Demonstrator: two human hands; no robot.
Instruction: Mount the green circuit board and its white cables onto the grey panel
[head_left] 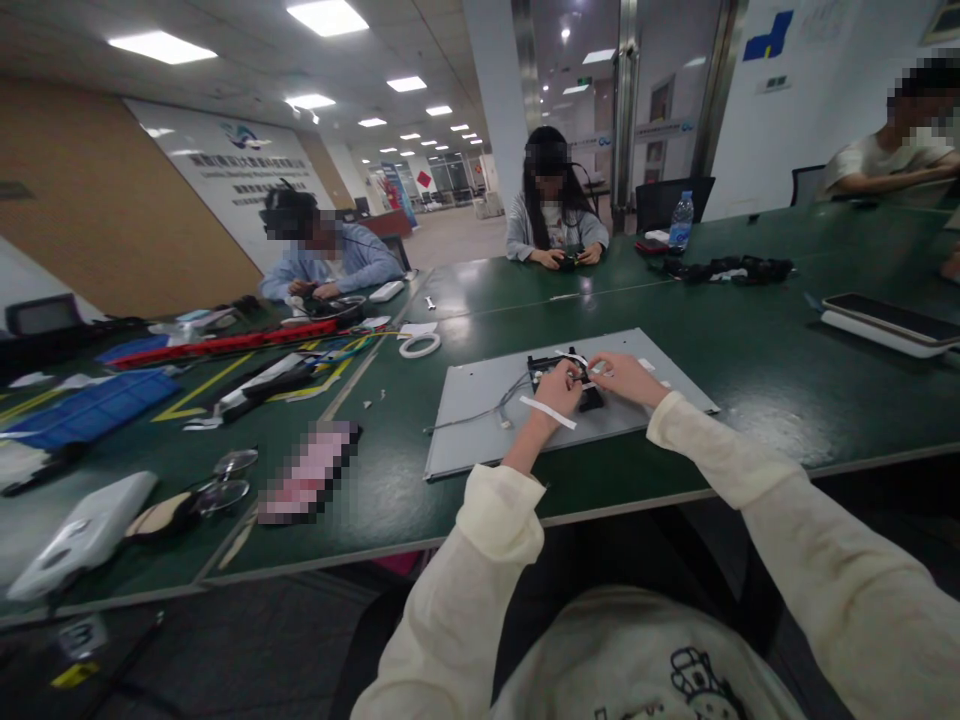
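Observation:
A grey panel (480,425) lies flat on the green table (750,370) in front of me. A small black device (559,372) sits on the panel, with thin grey wires (499,405) trailing off to its left. My left hand (559,388) is closed on the device's near side, and a white strip (547,412) lies by its wrist. My right hand (624,377) is pinched over the device's right end, holding something white that is too small to name.
A roll of white tape (420,345) lies beyond the panel. Blue tray (90,405), red bar (225,345), white box (79,535) and glasses (225,480) fill the left table. A phone on a white pad (889,322) lies right. Three other people sit at the far side.

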